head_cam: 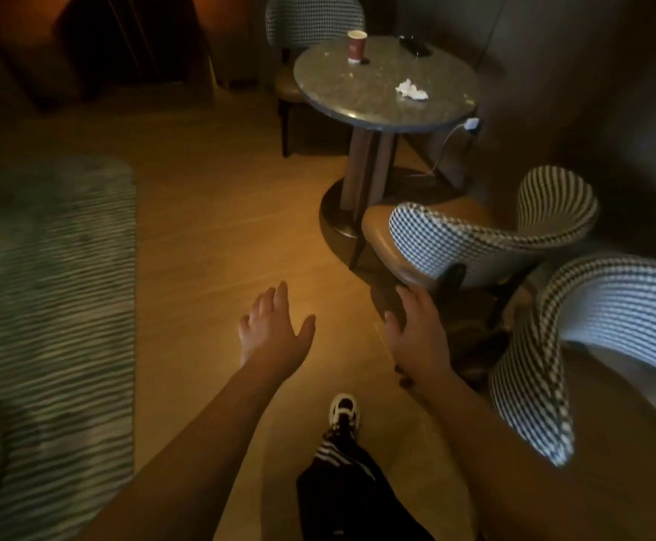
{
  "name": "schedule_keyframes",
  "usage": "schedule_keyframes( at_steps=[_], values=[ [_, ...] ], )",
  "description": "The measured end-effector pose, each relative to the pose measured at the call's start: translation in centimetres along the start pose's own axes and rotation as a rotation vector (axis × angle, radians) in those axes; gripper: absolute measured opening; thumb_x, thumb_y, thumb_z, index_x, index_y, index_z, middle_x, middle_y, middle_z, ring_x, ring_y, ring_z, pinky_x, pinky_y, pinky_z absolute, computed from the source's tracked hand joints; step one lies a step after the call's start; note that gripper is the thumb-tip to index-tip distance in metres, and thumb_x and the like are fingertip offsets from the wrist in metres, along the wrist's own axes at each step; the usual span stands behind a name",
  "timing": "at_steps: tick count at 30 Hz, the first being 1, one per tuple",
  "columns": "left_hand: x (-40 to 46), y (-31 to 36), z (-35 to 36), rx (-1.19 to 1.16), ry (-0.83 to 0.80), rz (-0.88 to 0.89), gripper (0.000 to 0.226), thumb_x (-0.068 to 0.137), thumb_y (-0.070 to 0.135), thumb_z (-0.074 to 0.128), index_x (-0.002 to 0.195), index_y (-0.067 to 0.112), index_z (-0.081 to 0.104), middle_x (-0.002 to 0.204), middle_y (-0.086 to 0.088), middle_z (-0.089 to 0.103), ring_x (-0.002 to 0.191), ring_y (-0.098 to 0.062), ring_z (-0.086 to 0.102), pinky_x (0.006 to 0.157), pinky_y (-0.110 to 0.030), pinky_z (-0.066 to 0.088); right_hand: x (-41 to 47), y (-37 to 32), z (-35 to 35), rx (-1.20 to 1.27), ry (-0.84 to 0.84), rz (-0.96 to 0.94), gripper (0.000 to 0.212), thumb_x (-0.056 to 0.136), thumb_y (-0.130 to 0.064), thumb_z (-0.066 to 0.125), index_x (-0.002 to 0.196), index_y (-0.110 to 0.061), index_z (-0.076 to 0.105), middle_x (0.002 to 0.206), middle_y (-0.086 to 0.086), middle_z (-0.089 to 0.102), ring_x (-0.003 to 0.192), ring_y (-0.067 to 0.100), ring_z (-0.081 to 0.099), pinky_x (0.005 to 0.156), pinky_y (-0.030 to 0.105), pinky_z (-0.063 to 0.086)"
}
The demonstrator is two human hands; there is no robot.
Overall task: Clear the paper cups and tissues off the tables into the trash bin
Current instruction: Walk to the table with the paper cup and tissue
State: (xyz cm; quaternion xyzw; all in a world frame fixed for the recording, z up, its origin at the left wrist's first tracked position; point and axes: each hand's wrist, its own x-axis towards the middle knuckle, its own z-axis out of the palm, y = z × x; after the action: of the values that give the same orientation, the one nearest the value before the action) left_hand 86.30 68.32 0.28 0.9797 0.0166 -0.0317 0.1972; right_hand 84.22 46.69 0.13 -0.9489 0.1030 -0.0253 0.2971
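Note:
A red paper cup stands upright near the far side of a round stone-topped table ahead. A crumpled white tissue lies on the right part of the same top. My left hand hovers over the wooden floor with its fingers spread and nothing in it. My right hand is held out beside it, palm down and empty, close to the front edge of a chair seat. Both hands are well short of the table. No trash bin is in view.
Checked-back chairs stand behind the table, in front of it and at the right. A dark object lies on the table's far right. A charger and cable hang by the wall. A striped rug covers the left floor.

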Motion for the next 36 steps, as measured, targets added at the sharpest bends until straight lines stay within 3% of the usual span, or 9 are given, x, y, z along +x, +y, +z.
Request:
schedule_keyframes(
  at_steps=[4,9,18,27,36],
  values=[
    [12.8,3.6,-0.9,0.027,0.013,-0.014,0.076,0.088,0.060,0.038,0.149,0.021,0.015,0.152,-0.004,0.027,0.138,-0.024,0.026,0.107,-0.047,0.026,12.9,-1.5,-0.9,-0.002,-0.038,-0.016,0.054,0.093,-0.032,0.048,0.143,-0.017,0.034,0.152,0.004,0.029,0.141,0.020,0.026,0.113,0.042,0.031],
    [26.0,6.7,-2.8,0.026,0.043,0.004,0.075,0.087,0.062,0.035,0.148,0.023,0.015,0.152,-0.004,0.028,0.136,-0.025,0.030,0.108,-0.047,0.027,26.7,-4.1,-2.5,-0.017,-0.021,-0.023,0.051,0.094,-0.029,0.048,0.142,-0.018,0.034,0.153,0.005,0.027,0.139,0.022,0.028,0.108,0.038,0.034],
    [47.6,7.1,-3.7,-0.048,0.059,0.050,0.076,0.088,0.060,0.039,0.149,0.023,0.013,0.153,-0.003,0.026,0.139,-0.021,0.024,0.109,-0.047,0.023,46.8,-7.5,0.2,-0.008,-0.020,0.092,0.051,0.095,-0.032,0.048,0.143,-0.024,0.033,0.154,-0.002,0.023,0.141,0.019,0.027,0.110,0.040,0.036],
    [73.0,4.4,-4.8,0.024,-0.081,0.280,0.077,0.086,0.062,0.035,0.149,0.023,0.014,0.152,-0.003,0.027,0.140,-0.020,0.022,0.110,-0.048,0.022,67.0,-13.6,6.5,0.054,0.057,0.271,0.052,0.095,-0.028,0.049,0.143,-0.015,0.036,0.154,0.005,0.026,0.141,0.023,0.026,0.113,0.041,0.030],
    [89.8,9.5,-4.6,0.021,-0.205,0.494,0.077,0.088,0.058,0.038,0.149,0.019,0.012,0.153,-0.005,0.026,0.140,-0.022,0.020,0.112,-0.050,0.020,79.2,-13.7,6.5,0.073,0.172,0.499,0.051,0.095,-0.029,0.048,0.143,-0.016,0.036,0.154,0.004,0.024,0.139,0.024,0.028,0.110,0.040,0.031]
  ],
)
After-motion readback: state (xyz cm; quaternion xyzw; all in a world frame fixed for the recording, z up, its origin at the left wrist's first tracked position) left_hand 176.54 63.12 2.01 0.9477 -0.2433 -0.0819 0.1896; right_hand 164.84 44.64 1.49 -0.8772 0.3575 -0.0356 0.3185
